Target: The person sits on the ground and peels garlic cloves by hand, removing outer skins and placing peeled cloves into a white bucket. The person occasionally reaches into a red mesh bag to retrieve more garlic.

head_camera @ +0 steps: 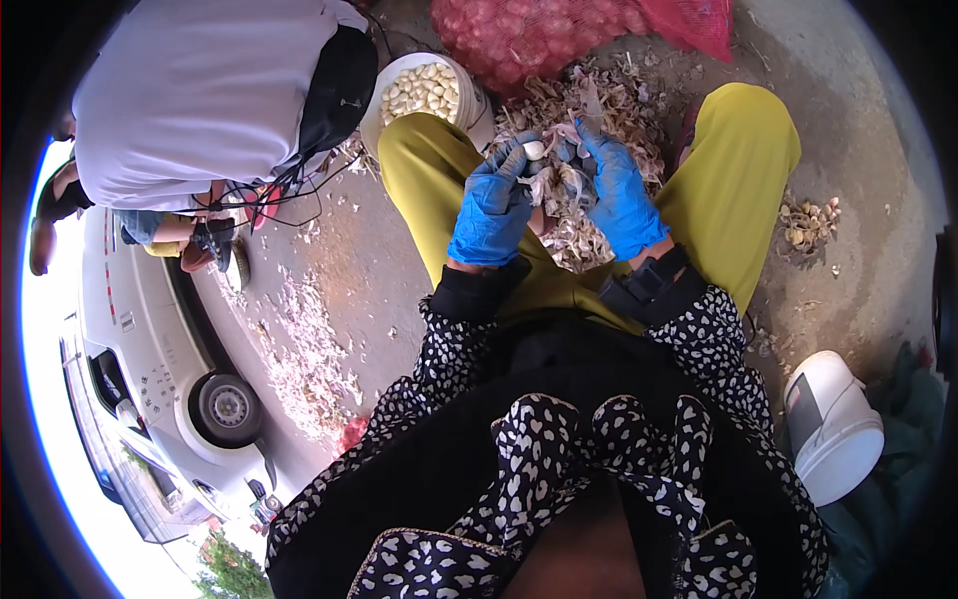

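Both my hands wear blue disposable gloves with dirty fingertips and are raised above a heap of garlic skins (636, 112) between my knees. My left hand (492, 202) pinches a white peeled garlic clove (534, 150) between thumb and fingers. Close beside it, my right hand (617, 187) has its thumb and fingers at some papery garlic skin (565, 138); whether it grips the skin is hard to tell. To the left of the heap, partly behind my knee, stands a white plastic bucket (475, 112) filled with peeled garlic cloves (420, 91).
A red mesh sack of garlic (524, 37) lies beyond the heap. A co-worker in a light shirt (202, 97) sits at the left. Scattered skins (307, 359) cover floor there, near a white van (157, 359). At the right are small garlic pieces (808, 224) and a tipped white bucket (834, 434).
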A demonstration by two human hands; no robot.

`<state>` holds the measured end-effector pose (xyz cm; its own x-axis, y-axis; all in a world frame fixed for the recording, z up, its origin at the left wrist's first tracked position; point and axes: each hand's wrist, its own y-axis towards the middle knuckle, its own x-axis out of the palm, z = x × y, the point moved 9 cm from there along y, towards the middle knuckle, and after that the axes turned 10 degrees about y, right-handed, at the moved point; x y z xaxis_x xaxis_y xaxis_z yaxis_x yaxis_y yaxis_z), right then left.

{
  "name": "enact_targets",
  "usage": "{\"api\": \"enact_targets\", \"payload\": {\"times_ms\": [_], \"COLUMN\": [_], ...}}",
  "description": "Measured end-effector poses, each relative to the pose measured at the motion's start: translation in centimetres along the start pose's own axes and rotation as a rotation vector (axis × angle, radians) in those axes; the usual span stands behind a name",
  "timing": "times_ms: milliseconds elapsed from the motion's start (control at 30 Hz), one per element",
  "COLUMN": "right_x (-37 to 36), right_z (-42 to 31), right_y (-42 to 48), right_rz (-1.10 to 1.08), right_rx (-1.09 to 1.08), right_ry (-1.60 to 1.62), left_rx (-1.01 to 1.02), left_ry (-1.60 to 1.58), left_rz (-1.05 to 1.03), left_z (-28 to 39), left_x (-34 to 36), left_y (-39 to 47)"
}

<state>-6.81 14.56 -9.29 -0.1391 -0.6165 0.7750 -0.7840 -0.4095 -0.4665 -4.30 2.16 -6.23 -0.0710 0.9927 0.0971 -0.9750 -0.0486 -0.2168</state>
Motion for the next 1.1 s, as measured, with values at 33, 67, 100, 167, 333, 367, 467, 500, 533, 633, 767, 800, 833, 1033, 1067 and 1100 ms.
{"api": "enact_targets", "payload": {"times_ms": [33,67,100,167,333,367,467,500,533,633,767,800,833,1033,1067,1100], "right_x": [-0.3,-0.7,-1.3,-2.8,-2.5,-1.8,-0.4,-0.3,-0.2,-0.1,-0.5,-0.7,-1.0,-4.1,-4.1,-3.3], "right_z": [-0.3,-0.5,-0.6,-0.6,-2.2,-2.2,-2.0,-1.8,-1.6,-1.2,-1.1,-1.2,-1.3,-0.9,-1.0,-0.3], "right_y": [0.0,-0.1,0.1,0.7,1.0,0.8,1.3,1.3,1.2,1.3,1.2,1.1,0.8,1.9,1.8,1.4], "right_rz": [0.056,0.112,0.154,0.237,0.225,0.2,0.086,0.082,0.078,0.039,0.03,0.081,0.132,0.286,0.3,0.291], "right_rx": [-0.032,-0.063,-0.065,-0.069,-0.243,-0.228,-0.279,-0.256,-0.234,-0.197,-0.167,-0.148,-0.129,-0.091,-0.09,-0.071], "right_ry": [0.058,0.117,0.065,-0.039,-0.398,-0.425,-0.62,-0.648,-0.677,-0.73,-0.709,-0.648,-0.588,-0.448,-0.434,-0.422], "left_rx": [-0.048,-0.095,-0.143,-0.148,-0.173,-0.168,-0.137,-0.123,0.013,0.207,0.119,0.16,0.182,0.071,0.186,-0.019], "left_ry": [-0.102,-0.204,-0.305,-0.298,-0.324,-0.298,-0.172,-0.121,0.128,0.516,0.479,0.58,0.578,0.056,0.131,-0.722], "left_rz": [-0.016,-0.033,-0.049,-0.03,-0.024,-0.022,-0.043,-0.05,-0.06,-0.103,-0.173,-0.173,-0.159,-0.077,0.032,-0.02], "left_z": [-0.5,-1.0,-1.2,-0.9,-1.6,-1.6,-1.4,-1.4,-0.4,0.6,1.1,2.2,1.8,0.2,2.0,-1.8], "left_x": [-0.1,-0.2,-0.1,0.0,-0.2,-0.3,0.1,0.2,0.2,0.6,1.3,1.4,1.0,-3.4,-4.9,-9.1], "left_y": [0.0,0.0,0.0,0.0,0.3,0.3,0.3,0.2,0.2,-0.1,0.0,-0.1,-0.2,3.5,3.8,5.5]}}
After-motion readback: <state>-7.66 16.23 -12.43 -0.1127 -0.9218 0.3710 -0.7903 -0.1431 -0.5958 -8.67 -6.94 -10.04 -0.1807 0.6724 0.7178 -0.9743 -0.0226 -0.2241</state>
